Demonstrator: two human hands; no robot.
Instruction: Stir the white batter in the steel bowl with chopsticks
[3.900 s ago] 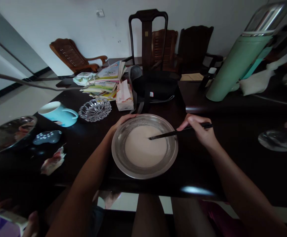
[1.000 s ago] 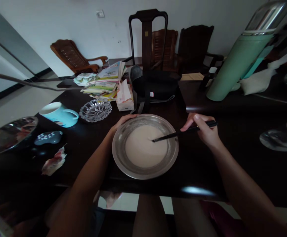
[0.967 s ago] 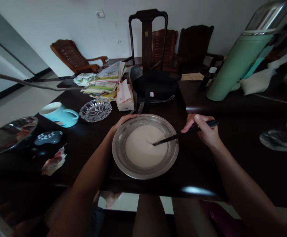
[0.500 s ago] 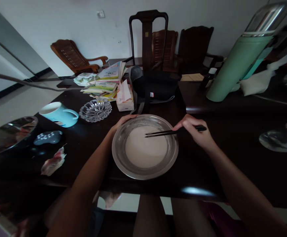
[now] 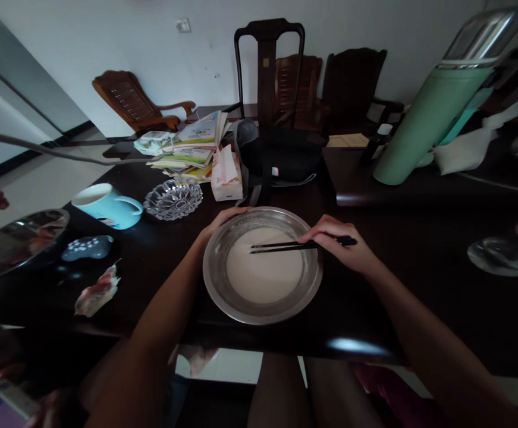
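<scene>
A steel bowl [image 5: 223,291] of pale batter [image 5: 263,276] sits on the dark table [image 5: 396,297] in front of me. My left hand [image 5: 220,221] grips the bowl's far left rim, fingers curled over it. My right hand [image 5: 341,249] is closed on a pair of black chopsticks [image 5: 279,245]. The sticks lie almost level over the bowl, with their tips above the batter's left half.
A blue mug [image 5: 107,205], a glass ashtray [image 5: 172,199], a tissue pack [image 5: 226,175], books [image 5: 191,148] and a black bag [image 5: 281,157] stand behind the bowl. A green flask [image 5: 423,116] is at the right. Steel plates [image 5: 15,241] lie at both sides.
My right hand has moved left toward the bowl and lowered the chopsticks from a slant to nearly level. Their tips have swept from the batter's right side to its left. The left hand stays put.
</scene>
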